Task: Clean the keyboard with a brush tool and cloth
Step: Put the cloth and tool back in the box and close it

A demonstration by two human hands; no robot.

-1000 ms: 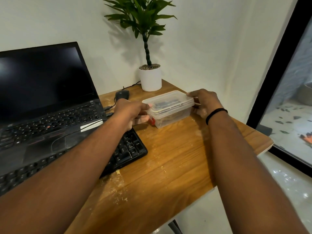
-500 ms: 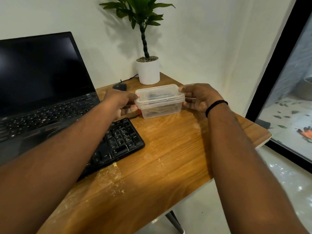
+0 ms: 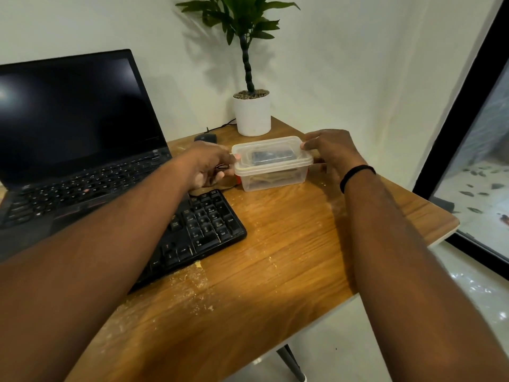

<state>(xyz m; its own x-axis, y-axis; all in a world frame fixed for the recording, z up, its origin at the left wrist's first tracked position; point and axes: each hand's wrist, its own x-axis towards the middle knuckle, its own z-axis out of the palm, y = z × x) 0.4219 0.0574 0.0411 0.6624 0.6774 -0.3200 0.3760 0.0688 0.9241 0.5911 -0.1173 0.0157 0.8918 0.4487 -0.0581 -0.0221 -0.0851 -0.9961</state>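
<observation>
Fingers (image 3: 305,146) of your right hand (image 3: 330,153) pinch the lid's 3 o'clock edge; left hand (image 3: 206,166) grips the container (image 3: 271,164) at 9. Box has come back down onto the bench (image 3: 289,244) since earlier, lid unopened, so tools aren't out. Keyboard (image 3: 203,227) lies at 7 o'clock of it, untouched.

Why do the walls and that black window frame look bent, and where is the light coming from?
Head view: the wide-angle lens bows straight edges, so the window frame slants. Light seems to come from the front right, since the plant throws a soft shadow left onto the wall. A pale glare spot sits on the dark laptop screen. The forearms nearest the camera look oversized and slightly soft.
</observation>
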